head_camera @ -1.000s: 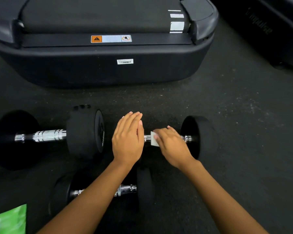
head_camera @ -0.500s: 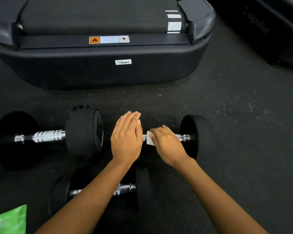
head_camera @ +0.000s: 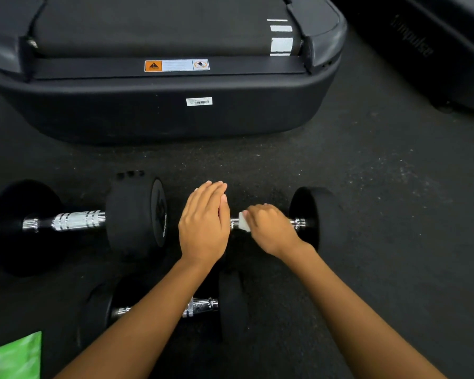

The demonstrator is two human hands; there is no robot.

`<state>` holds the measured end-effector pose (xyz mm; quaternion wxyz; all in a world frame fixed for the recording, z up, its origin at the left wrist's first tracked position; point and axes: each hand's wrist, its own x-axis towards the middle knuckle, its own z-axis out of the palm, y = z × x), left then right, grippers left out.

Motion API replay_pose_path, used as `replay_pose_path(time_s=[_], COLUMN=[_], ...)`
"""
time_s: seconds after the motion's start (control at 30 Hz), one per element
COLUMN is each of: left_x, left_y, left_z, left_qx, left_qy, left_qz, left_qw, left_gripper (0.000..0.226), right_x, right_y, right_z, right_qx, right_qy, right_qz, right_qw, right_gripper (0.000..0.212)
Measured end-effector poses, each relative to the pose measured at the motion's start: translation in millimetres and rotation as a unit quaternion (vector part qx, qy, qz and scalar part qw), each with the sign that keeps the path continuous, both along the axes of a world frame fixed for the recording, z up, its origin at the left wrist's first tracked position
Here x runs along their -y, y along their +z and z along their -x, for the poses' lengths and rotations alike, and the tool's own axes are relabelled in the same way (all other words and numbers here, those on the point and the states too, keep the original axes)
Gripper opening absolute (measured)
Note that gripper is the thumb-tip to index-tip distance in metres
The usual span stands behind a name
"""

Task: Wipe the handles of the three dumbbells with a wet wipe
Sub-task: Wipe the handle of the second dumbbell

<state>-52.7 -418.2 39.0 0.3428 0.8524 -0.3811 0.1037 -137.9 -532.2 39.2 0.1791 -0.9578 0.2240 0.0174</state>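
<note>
your right hand (head_camera: 271, 231) has slid the wet wipe (head_camera: 244, 222) a little leftward along the chrome handle (head_camera: 297, 222) of the right-most dumbbell (head_camera: 316, 214) since a second ago, baring more metal beside the right plate; its fingers curl over the bar, pinching the white wipe against it. your left hand (head_camera: 204, 225) lies flat, fingers straight and together, gripping nothing, over that dumbbell's left end, which it hides. the dumbbell lies on the dark floor (head_camera: 381, 242) with a second dumbbell (head_camera: 132, 214) just to its left, a third dumbbell (head_camera: 231, 302) nearer you beneath your left forearm, a treadmill (head_camera: 162, 116) beyond, and a green packet (head_camera: 14, 356) at the lower left corner.
</note>
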Motion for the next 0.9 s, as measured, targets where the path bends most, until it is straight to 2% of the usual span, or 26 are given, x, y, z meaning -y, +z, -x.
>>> replay_pose_path(time_s=[0.17,0.27,0.33,0.47,0.7,0.9], left_x=[-1.5,-2.0,-2.5,-1.5,-2.3,-1.8], left_y=[-1.6,-0.8,-0.9,-1.2,-0.9,-0.6], left_z=[-0.1,1.9,2.4,1.5,0.5,1.6], left_qx=[0.009,0.007,0.009,0.009,0.005,-0.001], left_qy=[0.000,0.001,0.001,-0.001,-0.003,-0.001], left_qz=[0.004,0.004,0.003,0.003,0.001,0.002], left_qw=[1.000,1.000,1.000,1.000,1.000,1.000], left_gripper=[0.041,0.041,0.041,0.042,0.042,0.042], right_x=[-11.8,-1.4,2.2,-12.4,-11.6,-4.1], right_y=[-8.1,-5.5,-4.8,-7.5,-19.5,-21.5], right_z=[-7.7,16.1,20.6,5.1,18.4,36.9], right_qx=[0.052,0.094,0.110,0.148,0.216,0.238], right_qy=[0.058,0.065,0.064,0.092,0.123,0.081], right_qz=[-0.024,-0.077,-0.077,-0.071,0.050,0.097], right_qw=[0.997,0.991,0.989,0.982,0.967,0.963], right_gripper=[0.023,0.030,0.033,0.023,0.024,0.020])
